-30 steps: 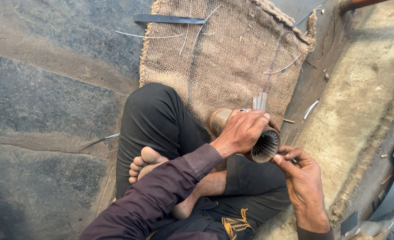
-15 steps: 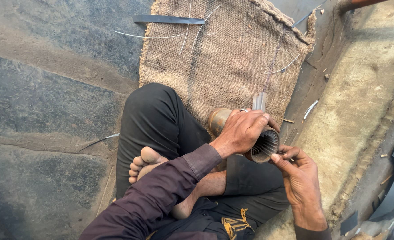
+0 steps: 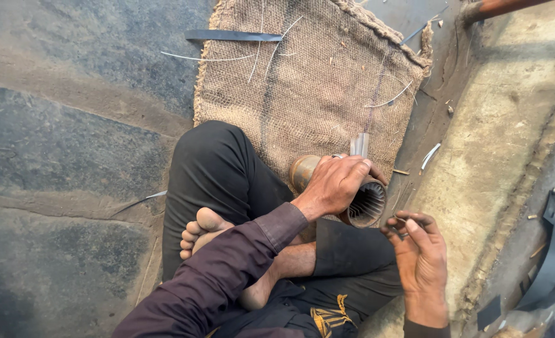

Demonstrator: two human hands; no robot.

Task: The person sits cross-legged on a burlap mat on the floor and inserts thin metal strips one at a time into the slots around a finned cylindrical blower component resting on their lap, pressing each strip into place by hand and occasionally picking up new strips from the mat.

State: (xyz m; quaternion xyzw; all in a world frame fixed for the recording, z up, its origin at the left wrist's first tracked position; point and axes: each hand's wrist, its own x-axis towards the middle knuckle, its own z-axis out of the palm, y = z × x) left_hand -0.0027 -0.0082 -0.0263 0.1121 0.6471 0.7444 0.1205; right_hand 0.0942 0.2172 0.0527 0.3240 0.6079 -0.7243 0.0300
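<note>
A metal tube [image 3: 359,194] lies on its side across the person's lap, right at the near edge of a brown sack [image 3: 315,81] spread on the floor. The open end of the tube points down to the right, and you can see ridges inside it. The left hand [image 3: 337,183] is wrapped over the top of the tube and holds it tight. A few thin grey strips [image 3: 359,144] stick up just behind this hand. The right hand [image 3: 418,250] is just beside the open end, with its fingertips pinched together on something small and dark; what it is cannot be told. The person sits cross-legged in black trousers, with a bare foot [image 3: 199,230] tucked near the knee. A long flat metal strip [image 3: 233,35] lies at the far edge of the sack, and thin slivers [image 3: 208,58] are scattered on the floor [image 3: 58,144].
</note>
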